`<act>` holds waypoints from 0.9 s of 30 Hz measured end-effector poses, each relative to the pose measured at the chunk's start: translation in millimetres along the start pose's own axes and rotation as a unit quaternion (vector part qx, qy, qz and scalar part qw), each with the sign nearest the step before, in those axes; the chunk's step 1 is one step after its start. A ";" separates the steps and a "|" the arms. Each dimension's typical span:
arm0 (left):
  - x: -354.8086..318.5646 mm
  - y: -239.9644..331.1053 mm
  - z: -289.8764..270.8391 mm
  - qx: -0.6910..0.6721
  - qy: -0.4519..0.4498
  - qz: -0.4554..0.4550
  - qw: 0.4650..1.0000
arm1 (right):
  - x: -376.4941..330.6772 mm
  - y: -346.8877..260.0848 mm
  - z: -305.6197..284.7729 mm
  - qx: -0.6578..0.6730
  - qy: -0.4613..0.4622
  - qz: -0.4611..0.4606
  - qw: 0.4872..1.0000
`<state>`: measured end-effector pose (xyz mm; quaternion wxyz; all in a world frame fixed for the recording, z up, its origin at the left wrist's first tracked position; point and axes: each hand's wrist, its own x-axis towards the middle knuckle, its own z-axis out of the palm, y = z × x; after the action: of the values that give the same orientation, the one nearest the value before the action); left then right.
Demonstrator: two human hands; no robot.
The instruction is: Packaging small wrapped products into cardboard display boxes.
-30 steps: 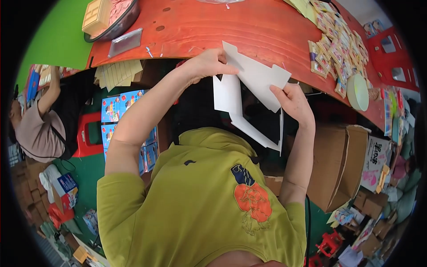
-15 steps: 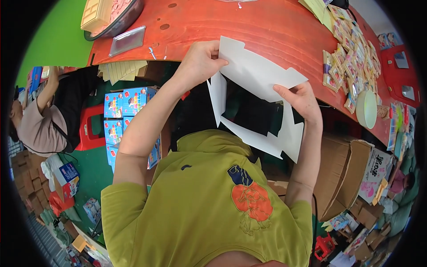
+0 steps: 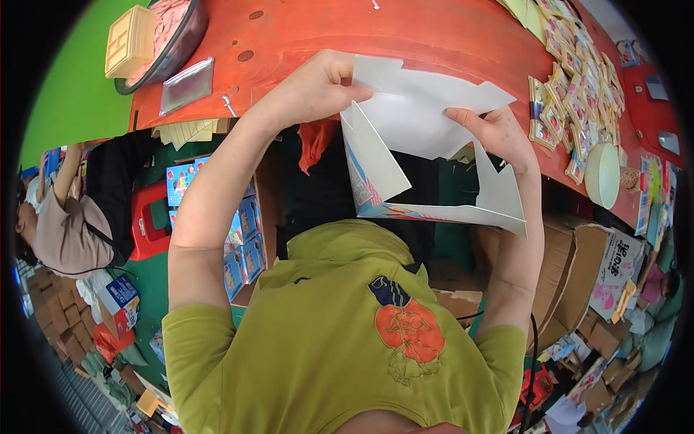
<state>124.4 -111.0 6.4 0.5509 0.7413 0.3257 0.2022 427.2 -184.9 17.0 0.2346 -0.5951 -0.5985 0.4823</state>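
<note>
Between my hands is a partly opened cardboard box point(image 3: 419, 119), white inside, with coloured print on the outside of its lower wall. Its flaps stick out at the corners and its middle is open, showing the floor below. My left hand point(image 3: 327, 87) pinches the upper left of the far panel, thumb on the white face. At the right end of that panel, my right hand point(image 3: 499, 134) grips it with the thumb on the inner side; its other fingers are hidden behind the board. The box hangs over the table's near edge, in front of my torso.
On the red table point(image 3: 303, 29) stand a dark basin point(image 3: 184, 43) with pink material, a tan tray point(image 3: 130, 42), a clear pouch point(image 3: 186, 87), many small packets point(image 3: 571, 94) and a pale green bowl point(image 3: 602, 176). Blue printed boxes point(image 3: 249, 217) sit lower left; an open carton point(image 3: 557, 275) stands right.
The flat-looking board has spread into a box-like frame; its near wall has tilted up and shows print. My right hand has moved slightly right, and my view has shifted a little.
</note>
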 end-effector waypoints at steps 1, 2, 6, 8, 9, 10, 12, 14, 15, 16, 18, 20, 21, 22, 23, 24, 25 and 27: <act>1.6 0.5 0.3 0.008 -0.005 0.006 1.000 | 4.0 3.2 -0.2 0.000 0.000 0.001 1.000; 3.8 0.2 0.7 0.015 -0.009 0.012 1.000 | 9.2 8.3 -0.2 0.011 -0.022 -0.058 0.998; 14.5 -4.3 2.6 0.037 -0.029 0.124 0.991 | 17.5 17.2 -6.5 -0.033 -0.065 -0.208 0.975; 14.7 -4.4 5.4 0.050 -0.017 0.152 0.987 | 15.5 15.8 -7.1 -0.028 -0.085 -0.216 0.972; 14.0 -6.9 8.2 0.049 -0.017 0.150 0.987 | 14.8 15.1 -6.6 -0.025 -0.105 -0.227 0.968; 12.4 -10.5 12.1 0.064 -0.002 0.135 0.989 | 15.2 15.7 -4.8 -0.023 -0.106 -0.226 0.968; 8.0 -11.5 18.1 0.081 0.017 0.094 0.992 | 15.7 16.6 -0.1 0.044 -0.153 -0.207 0.965; 4.8 -10.6 20.0 0.092 0.012 0.080 0.993 | 11.6 14.9 2.9 0.034 -0.151 -0.195 0.968; 2.9 -10.0 20.1 0.104 0.009 0.067 0.992 | 9.8 14.6 4.3 0.021 -0.151 -0.186 0.971; 1.3 -9.9 20.4 0.104 0.009 0.063 0.993 | 8.4 16.7 5.2 0.024 -0.153 -0.185 0.971; -1.9 -9.7 21.9 0.189 -0.002 0.086 0.978 | 4.6 23.0 6.5 -0.023 -0.151 -0.207 0.966; -9.7 -6.4 22.2 0.214 -0.011 0.051 0.975 | 1.2 27.8 10.5 -0.054 -0.144 -0.230 0.961; -14.3 -5.3 22.8 0.241 -0.019 0.019 0.970 | -0.1 30.4 13.8 -0.088 -0.135 -0.256 0.953; -17.8 -4.2 23.8 0.239 -0.021 0.014 0.971 | -1.0 28.4 15.6 -0.130 -0.127 -0.286 0.941; -21.4 -3.2 25.0 0.160 -0.033 -0.092 0.982 | -4.0 27.4 16.5 -0.126 -0.130 -0.284 0.942; -26.8 -2.8 26.7 0.079 -0.043 -0.198 0.976 | -8.5 25.4 18.6 -0.140 -0.115 -0.287 0.941; -34.0 -5.3 31.8 0.077 -0.044 -0.203 0.975 | -13.7 24.4 21.4 -0.154 -0.100 -0.289 0.939; -48.3 -14.4 45.6 -0.141 0.054 -0.237 0.960 | -24.9 27.5 26.0 -0.168 -0.081 -0.293 0.938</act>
<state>116.7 -173.7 -18.6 0.6634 0.5457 0.4895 0.1500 422.8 -220.9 -10.3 0.2130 -0.3831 -0.8358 0.3306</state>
